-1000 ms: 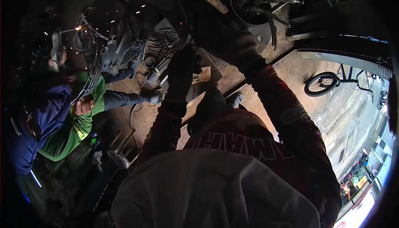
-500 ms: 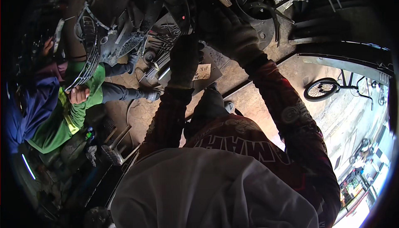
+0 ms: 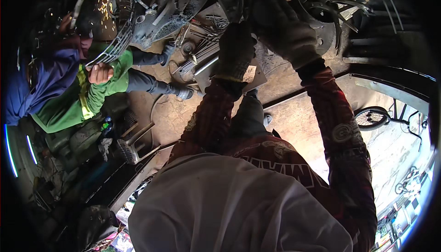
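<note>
Sparks (image 3: pixel 105 8) flare anew as my view swings left, the handwork seemingly unaffected: left hand (image 3: pixel 235 52) curled above a metal plate (image 3: pixel 261 79), right hand (image 3: pixel 294 38) with fingers extended into shadow; I cannot tell what either grips.

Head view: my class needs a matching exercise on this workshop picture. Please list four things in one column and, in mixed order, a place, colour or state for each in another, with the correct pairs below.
Column one
1. The person's left hand
2. Bicycle wheel
3. Sparks
4. Co-worker's bare hand

Column two
A. Bright orange specks, upper left
B. In front of green clothing
C. Gloved, beside a tan card
D. Black-tyred and spoked, far right

Pairs: 1-C, 2-D, 3-A, 4-B
</note>
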Available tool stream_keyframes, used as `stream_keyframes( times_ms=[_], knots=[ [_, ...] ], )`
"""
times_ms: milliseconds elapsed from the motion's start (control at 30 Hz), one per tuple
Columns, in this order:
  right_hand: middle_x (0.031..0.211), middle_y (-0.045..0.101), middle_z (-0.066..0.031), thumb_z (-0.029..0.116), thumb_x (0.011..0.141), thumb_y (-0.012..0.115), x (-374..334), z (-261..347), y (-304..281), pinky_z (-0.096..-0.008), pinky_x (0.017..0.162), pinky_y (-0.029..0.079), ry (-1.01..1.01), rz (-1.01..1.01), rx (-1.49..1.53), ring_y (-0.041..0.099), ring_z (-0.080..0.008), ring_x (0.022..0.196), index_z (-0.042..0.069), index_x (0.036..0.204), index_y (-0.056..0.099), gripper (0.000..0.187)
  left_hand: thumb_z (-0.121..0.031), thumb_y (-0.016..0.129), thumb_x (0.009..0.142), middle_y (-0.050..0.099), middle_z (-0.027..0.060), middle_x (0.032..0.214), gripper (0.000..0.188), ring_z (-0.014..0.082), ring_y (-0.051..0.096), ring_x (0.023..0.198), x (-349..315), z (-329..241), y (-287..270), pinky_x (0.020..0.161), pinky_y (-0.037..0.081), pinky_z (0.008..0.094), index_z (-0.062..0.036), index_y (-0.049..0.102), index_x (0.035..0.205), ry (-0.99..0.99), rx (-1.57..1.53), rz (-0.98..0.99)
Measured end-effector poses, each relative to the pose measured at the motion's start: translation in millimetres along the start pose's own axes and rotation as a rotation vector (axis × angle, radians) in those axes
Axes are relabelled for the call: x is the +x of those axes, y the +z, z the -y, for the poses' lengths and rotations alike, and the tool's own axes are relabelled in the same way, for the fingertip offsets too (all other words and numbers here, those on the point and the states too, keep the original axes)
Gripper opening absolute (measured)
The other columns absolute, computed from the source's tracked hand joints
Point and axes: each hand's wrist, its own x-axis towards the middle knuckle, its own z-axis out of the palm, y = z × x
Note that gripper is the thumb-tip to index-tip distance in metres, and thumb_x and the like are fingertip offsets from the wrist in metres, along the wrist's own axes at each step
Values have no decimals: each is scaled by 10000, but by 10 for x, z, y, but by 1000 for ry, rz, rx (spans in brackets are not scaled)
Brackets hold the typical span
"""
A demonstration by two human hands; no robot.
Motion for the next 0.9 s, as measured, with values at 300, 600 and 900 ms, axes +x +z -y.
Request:
stream_keyframes(
  times_ms=[300, 600, 900],
  knots=[
    [1445, 485, -237, 560, 793, 747, -25, 68, 70, -498, 983, 514, 182, 30, 82, 549, -438, 1253, 132, 1508, 407, 900, -93, 768, 710, 598, 122, 875, 364, 341, 616, 826, 56, 134, 40, 704, 518, 459, -60, 611, 1037, 7, 66, 48],
    [1417, 503, -269, 504, 846, 693, -86, 31, 137, -497, 986, 496, 102, -108, 133, 571, -446, 1209, 84, 1476, 442, 797, -168, 748, 790, 629, 159, 931, 423, 346, 650, 874, 163, 118, -16, 734, 542, 460, -12, 602, 1155, -20, 188, 227],
    [1406, 513, -247, 479, 813, 747, -73, 79, 84, -509, 997, 494, 118, -127, 184, 549, -438, 1244, 85, 1474, 451, 824, -285, 731, 865, 672, 168, 925, 480, 314, 684, 833, 252, 121, -106, 736, 563, 433, 8, 598, 1221, 59, 200, 195]
  ],
)
